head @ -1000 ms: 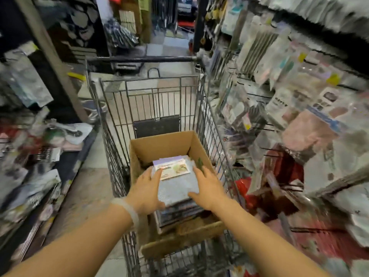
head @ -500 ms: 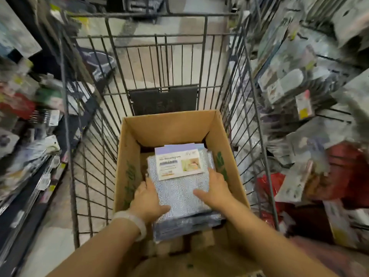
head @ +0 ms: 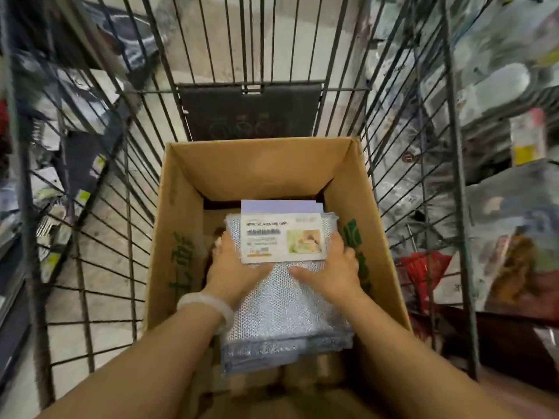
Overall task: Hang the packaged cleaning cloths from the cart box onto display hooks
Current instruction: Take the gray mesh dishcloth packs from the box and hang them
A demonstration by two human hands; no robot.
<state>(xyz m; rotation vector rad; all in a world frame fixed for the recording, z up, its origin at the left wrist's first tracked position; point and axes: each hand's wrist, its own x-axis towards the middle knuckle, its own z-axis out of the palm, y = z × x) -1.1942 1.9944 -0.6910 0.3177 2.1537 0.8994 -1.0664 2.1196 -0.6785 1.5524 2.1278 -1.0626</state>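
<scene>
Both hands are reaching down into the cardboard box (head: 181, 237) sitting in the wire cart (head: 99, 207). The left hand (head: 233, 267) and the right hand (head: 332, 270) are gripping the stack of packaged cleaning cloths (head: 281, 297) from either side, thumbs lying on top, fingers (head: 219, 241) curling round the edges. The stack is lying flat inside the box, its printed label (head: 282, 240) facing up. A pale bracelet (head: 208, 306) is circling the left wrist.

Silvery packaged cleaning cloths (head: 281, 300) lie stacked flat inside the cardboard box (head: 260, 167).
</scene>
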